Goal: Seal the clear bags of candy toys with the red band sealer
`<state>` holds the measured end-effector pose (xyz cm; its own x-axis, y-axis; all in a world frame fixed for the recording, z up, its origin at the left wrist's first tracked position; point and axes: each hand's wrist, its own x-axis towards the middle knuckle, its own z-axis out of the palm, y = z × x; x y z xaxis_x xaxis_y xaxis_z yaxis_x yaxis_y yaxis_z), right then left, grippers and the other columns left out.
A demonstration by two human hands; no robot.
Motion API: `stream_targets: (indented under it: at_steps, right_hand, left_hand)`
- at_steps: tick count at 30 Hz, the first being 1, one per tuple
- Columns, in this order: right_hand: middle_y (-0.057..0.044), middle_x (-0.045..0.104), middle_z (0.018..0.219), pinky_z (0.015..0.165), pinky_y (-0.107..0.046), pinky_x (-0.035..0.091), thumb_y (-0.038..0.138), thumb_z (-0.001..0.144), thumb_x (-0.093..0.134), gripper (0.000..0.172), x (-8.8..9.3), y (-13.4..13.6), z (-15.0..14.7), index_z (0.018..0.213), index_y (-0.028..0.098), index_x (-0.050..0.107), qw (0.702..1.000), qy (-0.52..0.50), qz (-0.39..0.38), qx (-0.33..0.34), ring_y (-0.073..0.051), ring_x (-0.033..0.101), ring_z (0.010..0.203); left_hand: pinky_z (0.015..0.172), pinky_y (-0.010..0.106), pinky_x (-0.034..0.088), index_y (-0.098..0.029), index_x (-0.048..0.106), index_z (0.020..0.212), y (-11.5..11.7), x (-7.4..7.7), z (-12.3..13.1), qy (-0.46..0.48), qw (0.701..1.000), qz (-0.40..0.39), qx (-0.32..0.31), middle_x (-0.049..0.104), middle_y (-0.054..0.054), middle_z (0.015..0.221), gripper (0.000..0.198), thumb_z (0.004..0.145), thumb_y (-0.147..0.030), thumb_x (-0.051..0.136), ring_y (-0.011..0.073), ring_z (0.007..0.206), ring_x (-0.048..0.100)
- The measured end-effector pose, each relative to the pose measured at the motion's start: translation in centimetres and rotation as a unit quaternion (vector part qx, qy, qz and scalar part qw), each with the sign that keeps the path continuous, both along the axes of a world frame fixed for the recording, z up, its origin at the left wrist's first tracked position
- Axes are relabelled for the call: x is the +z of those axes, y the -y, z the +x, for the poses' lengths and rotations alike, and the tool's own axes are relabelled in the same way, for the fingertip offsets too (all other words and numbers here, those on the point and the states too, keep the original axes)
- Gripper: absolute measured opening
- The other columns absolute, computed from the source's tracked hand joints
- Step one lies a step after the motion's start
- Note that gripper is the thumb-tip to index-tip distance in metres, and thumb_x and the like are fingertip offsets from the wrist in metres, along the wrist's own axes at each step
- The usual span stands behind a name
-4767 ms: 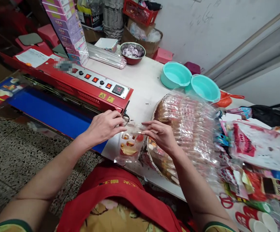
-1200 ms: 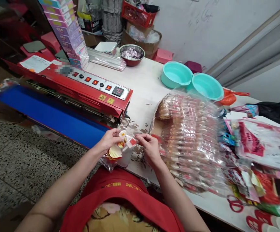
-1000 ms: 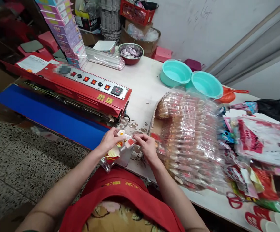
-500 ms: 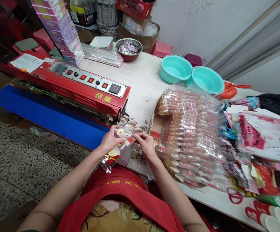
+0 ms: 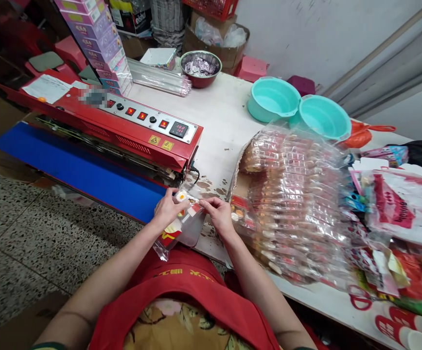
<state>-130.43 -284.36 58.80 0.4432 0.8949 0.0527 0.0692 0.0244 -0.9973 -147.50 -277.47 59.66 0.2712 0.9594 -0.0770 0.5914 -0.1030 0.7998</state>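
Places were logged against the red machine [image 5: 134, 130].

Compared with the view of about five seconds earlier, the packet [image 5: 186, 217] no longer lay upright in front of the hands. It was tilted, its lower end slanting down to the left, just in front of the machine's control-panel end. In the last half second its position had hardly altered.

Grip, left hand [image 5: 165, 212]: thumb and fingers pinched the packet's upper left part, near the egg-shaped piece. Grip, right hand [image 5: 219, 215]: thumb and forefinger pressed together on the packet's upper right corner. Whether its mouth was open or closed could not be told.

Another packet, seen earlier at the far end of the machine's blue belt [image 5: 87, 170], had gone from view. The packet in hand was not on the belt.

Right of the machine, on the worktop [image 5: 229, 104], the carton [image 5: 244, 185] held rows of filled packets [image 5: 298, 194].

Judgement: the change from lying flat to a two-handed pinch suggested that the top edge was being handled or straightened. That step appeared unfinished, as both hands had hold of the packet beside the machine.
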Motion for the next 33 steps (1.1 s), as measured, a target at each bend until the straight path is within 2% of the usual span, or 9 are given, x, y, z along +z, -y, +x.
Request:
stream_targets:
  at_steps: [7, 11, 13, 15, 19, 23, 26, 30, 33]
  right_hand:
    - [-0.002, 0.070, 0.065, 0.058, -0.028, 0.045, 0.044, 0.061, 0.079, 0.026, 0.6, -0.1, -0.7, 0.066, 0.019, 0.072, 1.000, 0.002, -0.009, 0.005, -0.015, 0.057, 0.057]
    - [-0.002, 0.070, 0.065, 0.060, -0.029, 0.046, 0.043, 0.063, 0.078, 0.024, 0.8, 0.0, -1.0, 0.067, 0.019, 0.073, 1.000, 0.010, -0.008, 0.008, -0.016, 0.058, 0.059]
    - [-0.003, 0.071, 0.068, 0.062, -0.029, 0.048, 0.043, 0.064, 0.077, 0.024, 0.8, 0.0, -1.0, 0.068, 0.020, 0.073, 1.000, 0.009, -0.011, 0.009, -0.017, 0.061, 0.062]
    - [-0.005, 0.074, 0.080, 0.067, -0.030, 0.049, 0.043, 0.065, 0.077, 0.023, 0.9, 0.0, -0.8, 0.069, 0.020, 0.073, 1.000, 0.001, -0.005, 0.018, -0.019, 0.065, 0.072]
    - [-0.008, 0.072, 0.106, 0.076, -0.031, 0.052, 0.043, 0.064, 0.079, 0.024, 1.3, -0.1, -0.5, 0.066, 0.020, 0.071, 0.998, -0.025, 0.007, 0.055, -0.024, 0.066, 0.100]
    - [-0.005, 0.074, 0.081, 0.069, -0.031, 0.052, 0.046, 0.059, 0.082, 0.029, 1.7, -0.6, -0.4, 0.066, 0.020, 0.070, 0.996, -0.049, -0.006, 0.069, -0.020, 0.067, 0.076]
    - [-0.002, 0.070, 0.066, 0.062, -0.030, 0.051, 0.045, 0.056, 0.084, 0.031, 1.6, -1.2, -0.6, 0.068, 0.019, 0.072, 0.998, -0.062, -0.008, 0.031, -0.016, 0.062, 0.060]
    - [-0.002, 0.070, 0.065, 0.057, -0.029, 0.050, 0.041, 0.049, 0.087, 0.035, 1.5, -2.2, -0.9, 0.071, 0.018, 0.071, 0.997, -0.071, 0.000, -0.014, -0.016, 0.061, 0.057]
    - [0.000, 0.069, 0.060, 0.054, -0.027, 0.047, 0.037, 0.047, 0.088, 0.042, 1.4, -3.3, -1.0, 0.078, 0.019, 0.067, 0.995, -0.095, 0.000, -0.020, -0.015, 0.060, 0.054]
  left_hand:
    - [0.076, 0.031, 0.046, -0.023, 0.041, 0.132, -0.7, 0.7, -0.2, 0.041, 0.998, -0.007, -0.036, 0.067, 0.010, 0.111, 0.078, 0.067, -0.052, 0.072, 0.0260, 0.097, 0.064]
    - [0.080, 0.034, 0.045, -0.022, 0.046, 0.129, -0.6, 0.9, 0.1, 0.014, 1.000, 0.021, -0.009, 0.067, 0.011, 0.110, 0.067, 0.071, -0.046, 0.069, 0.0269, 0.098, 0.064]
    - [0.079, 0.033, 0.046, -0.020, 0.046, 0.131, -0.7, 0.8, 0.1, 0.052, 0.999, 0.014, -0.002, 0.068, 0.011, 0.108, 0.070, 0.070, -0.044, 0.071, 0.0255, 0.095, 0.064]
    - [0.074, 0.030, 0.047, -0.017, 0.048, 0.131, -1.1, 1.0, -0.2, 0.146, 0.988, -0.044, -0.007, 0.068, 0.011, 0.105, 0.074, 0.067, -0.047, 0.073, 0.0228, 0.089, 0.065]
    - [0.059, 0.025, 0.045, -0.012, 0.067, 0.102, -2.6, 2.5, -0.4, 0.308, 0.926, -0.219, -0.026, 0.070, 0.009, 0.085, 0.060, 0.062, -0.056, 0.074, 0.0170, 0.068, 0.064]
    - [0.055, 0.025, 0.045, -0.011, 0.069, 0.073, -4.0, 3.4, 0.3, 0.367, 0.895, -0.253, 0.001, 0.067, 0.005, 0.064, 0.038, 0.046, -0.033, 0.085, 0.0135, 0.055, 0.059]
    - [0.058, 0.026, 0.047, -0.011, 0.068, 0.068, -4.4, 2.7, 1.0, 0.404, 0.885, -0.228, 0.035, 0.068, 0.006, 0.063, 0.033, 0.045, -0.030, 0.084, 0.0149, 0.056, 0.061]
    - [0.057, 0.024, 0.046, -0.012, 0.068, 0.074, -4.4, 0.7, 1.8, 0.425, 0.888, -0.150, 0.093, 0.067, 0.002, 0.063, 0.037, 0.052, -0.039, 0.082, 0.0138, 0.058, 0.060]
    - [0.056, 0.024, 0.046, -0.012, 0.066, 0.075, -4.7, -0.2, 1.8, 0.424, 0.886, -0.149, 0.114, 0.065, 0.001, 0.061, 0.038, 0.055, -0.042, 0.080, 0.0136, 0.057, 0.059]
